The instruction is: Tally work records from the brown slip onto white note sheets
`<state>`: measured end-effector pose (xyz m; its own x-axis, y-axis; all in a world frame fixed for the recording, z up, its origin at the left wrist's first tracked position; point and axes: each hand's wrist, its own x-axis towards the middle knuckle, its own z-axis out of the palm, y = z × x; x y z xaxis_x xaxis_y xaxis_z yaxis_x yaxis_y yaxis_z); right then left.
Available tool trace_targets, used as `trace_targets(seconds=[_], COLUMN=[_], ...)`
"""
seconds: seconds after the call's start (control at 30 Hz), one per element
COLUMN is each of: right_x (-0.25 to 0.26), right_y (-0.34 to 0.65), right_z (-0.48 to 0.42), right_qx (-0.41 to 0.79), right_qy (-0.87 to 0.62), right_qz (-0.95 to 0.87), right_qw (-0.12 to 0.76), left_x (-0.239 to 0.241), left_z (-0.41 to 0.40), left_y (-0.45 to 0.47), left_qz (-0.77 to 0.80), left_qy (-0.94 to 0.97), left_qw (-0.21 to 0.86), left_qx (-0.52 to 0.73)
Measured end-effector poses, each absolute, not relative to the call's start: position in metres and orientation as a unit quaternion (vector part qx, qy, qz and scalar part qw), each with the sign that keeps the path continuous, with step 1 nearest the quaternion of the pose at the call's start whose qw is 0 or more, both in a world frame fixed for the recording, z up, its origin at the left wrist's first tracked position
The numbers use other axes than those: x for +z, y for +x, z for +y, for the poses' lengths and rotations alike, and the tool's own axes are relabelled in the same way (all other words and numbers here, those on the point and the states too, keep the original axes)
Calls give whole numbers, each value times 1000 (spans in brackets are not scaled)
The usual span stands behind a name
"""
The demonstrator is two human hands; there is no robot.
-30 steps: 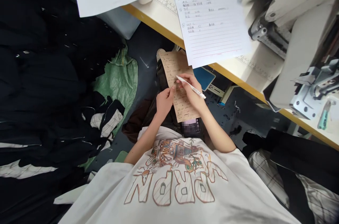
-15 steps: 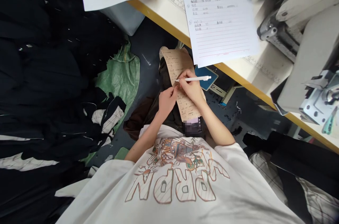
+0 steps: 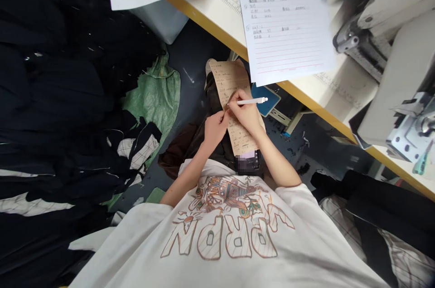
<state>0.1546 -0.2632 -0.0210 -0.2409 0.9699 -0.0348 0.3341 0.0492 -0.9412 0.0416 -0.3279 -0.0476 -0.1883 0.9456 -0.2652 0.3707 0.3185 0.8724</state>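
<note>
Over the last second your pen (image 3: 253, 101) swung round: its rear end had sloped down toward your right wrist, and by now it stuck out almost level past your knuckles. The front end had dropped out of clear sight behind your fingers, close to the brown paper sheet (image 3: 231, 75). I judged that you had turned the pen into a writing hold; whether the nib met the paper, I couldn't tell.

Your right hand (image 3: 246, 113) pinched the barrel between thumb and fingers, its forearm running up and inward across the sheet. Your left hand (image 3: 215, 127) was curled, its grip closed on the sheet's left edge, thumb uppermost, right beside your right fingers.

The sheet lay over your lap, tilted, below the yellow front edge of the bench (image 3: 210, 28) and near the bottom left corner of the lined page (image 3: 285, 59). A phone (image 3: 250, 165) sat by its lower end.
</note>
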Motion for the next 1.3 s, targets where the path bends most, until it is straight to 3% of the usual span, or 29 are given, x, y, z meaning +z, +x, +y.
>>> trace_targets(seconds=[0.63, 1.0, 1.3], right_x=[-24, -27, -31], right_y=[172, 167, 153], right_z=[-264, -266, -264], right_qx=[448, 468, 461], right_qy=[-523, -522, -525], right_qz=[-609, -627, -616], right_qw=[393, 340, 363], left_x=[-51, -46, -47], left_z=[-331, -331, -324], left_y=[39, 39, 37], left_qz=[667, 672, 679], left_qy=[466, 479, 441], left_qw=[454, 437, 459], left_qx=[363, 359, 366])
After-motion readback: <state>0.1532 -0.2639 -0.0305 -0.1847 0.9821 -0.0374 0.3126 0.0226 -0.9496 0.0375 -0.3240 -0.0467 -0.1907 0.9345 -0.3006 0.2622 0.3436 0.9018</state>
